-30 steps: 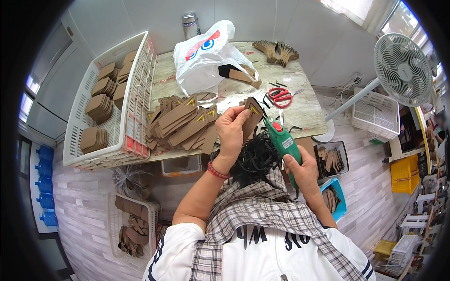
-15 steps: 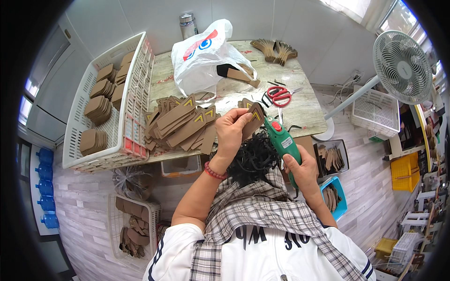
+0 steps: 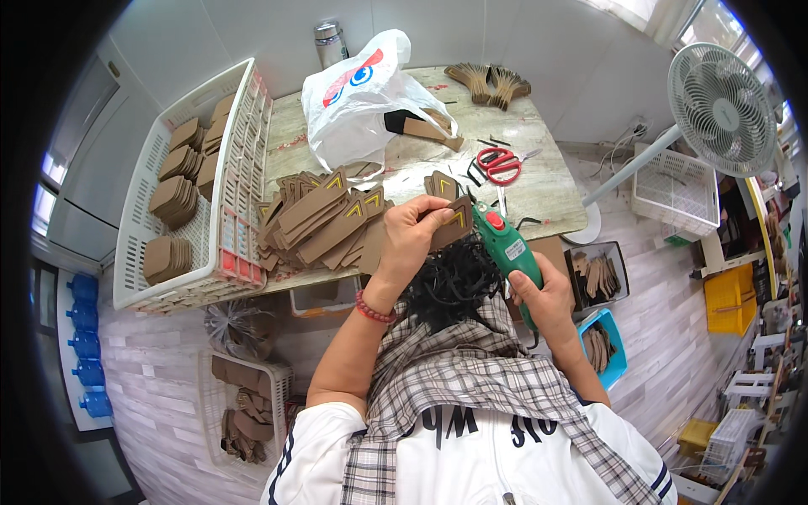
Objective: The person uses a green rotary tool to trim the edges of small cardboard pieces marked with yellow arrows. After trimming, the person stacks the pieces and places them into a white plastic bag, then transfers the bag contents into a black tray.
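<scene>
Between my left hand's [image 3: 408,244] thumb and fingers is a brown strap-like piece [image 3: 455,229] with a yellow chevron near its end. My right hand [image 3: 545,295] is wrapped round a green handheld electric cutter [image 3: 507,245] with a red button. Its head meets the right edge of the brown piece; the exact contact is too small to make out. Below them, a heap of curled black strips [image 3: 450,282] lies on my lap. To the left on the table is a loose pile of similar brown pieces [image 3: 318,220], some with yellow chevrons.
Red-handled scissors [image 3: 500,166] and black scraps lie beyond the cutter. A white plastic bag [image 3: 349,109] stands mid-table, with fanned brown pieces [image 3: 488,84] behind. A white crate [image 3: 240,181] of stacked brown pieces sits left. A fan [image 3: 722,109] and blue bin [image 3: 620,353] are right.
The brown piece in my left hand has turned from steeply slanted to nearly level against the cutter's head. The view has shifted slightly. Both hands keep their hold.
</scene>
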The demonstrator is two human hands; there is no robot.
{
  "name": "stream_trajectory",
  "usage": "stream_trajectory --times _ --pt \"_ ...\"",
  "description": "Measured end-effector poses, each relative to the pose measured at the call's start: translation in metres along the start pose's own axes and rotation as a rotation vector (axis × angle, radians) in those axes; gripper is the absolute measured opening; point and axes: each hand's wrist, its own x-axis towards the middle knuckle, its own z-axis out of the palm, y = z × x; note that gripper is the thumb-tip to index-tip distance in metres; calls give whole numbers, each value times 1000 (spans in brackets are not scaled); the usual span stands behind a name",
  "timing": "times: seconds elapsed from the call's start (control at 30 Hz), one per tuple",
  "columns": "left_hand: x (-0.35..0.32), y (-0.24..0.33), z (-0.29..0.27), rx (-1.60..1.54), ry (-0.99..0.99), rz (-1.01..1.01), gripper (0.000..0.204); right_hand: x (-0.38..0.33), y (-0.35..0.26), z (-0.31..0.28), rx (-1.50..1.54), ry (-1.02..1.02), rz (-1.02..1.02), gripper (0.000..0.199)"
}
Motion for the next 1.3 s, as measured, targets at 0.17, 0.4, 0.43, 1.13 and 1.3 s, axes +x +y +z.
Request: stream_trajectory --times 0.17,0.4,0.43,1.13,1.3 --pt "13 15 -32 314 42 68 12 2 6 1 62 12 17 37" --pt "51 -11 -81 1052 419 408 13 1 27 -4 106 75 80 33" --pt "52 -22 -57 902 357 354 15 2 30 -5 100 86 103 33" --pt "57 -73 37 -500 321 -7 12 17 52 -1 69 109 121 34" --pt "46 -53 31 -656 333 -71 3 20 41 9 66 73 93 35"
